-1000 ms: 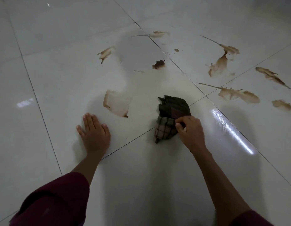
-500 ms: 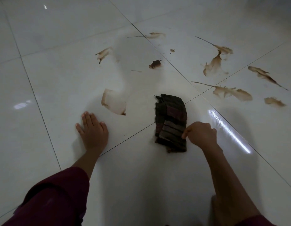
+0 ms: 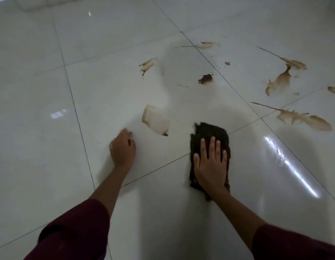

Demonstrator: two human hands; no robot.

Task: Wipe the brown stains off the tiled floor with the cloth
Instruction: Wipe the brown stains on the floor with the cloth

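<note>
Head view. The right hand [image 3: 209, 164] lies flat, fingers straight and slightly spread, pressing the dark folded cloth [image 3: 209, 134] onto the tiled floor [image 3: 50, 147]; nothing is gripped. The left hand [image 3: 122, 149] rests on the floor to the left of the cloth, apart from it, and holds nothing; its fingers look partly bent, though blur hides how far. Both forearms emerge from dark red sleeves [image 3: 74, 231] at the lower edge.

The cloth straddles a grout line, its far edge pointing towards the stains. Between the two hands and just beyond them lies the nearest stain [image 3: 156, 120], a pale patch with a brown rim, close to the cloth's left side but not touching it. Farther off are a small dark blot [image 3: 206, 79], a streak [image 3: 148, 63] to its left and a faint smear [image 3: 207, 45] by the far grout line. To the right lie a long smear [image 3: 303, 119], a forked stain [image 3: 281, 79] and part of another stain [image 3: 334, 90] at the frame edge.

Progress, as judged: early. Every visible stain remains, and the cloth rests on unmarked tile. The pale centre of the nearest patch may indicate partial wiping, but this cannot be confirmed. Remaining work: all marks, probably beginning with the nearest.
</note>
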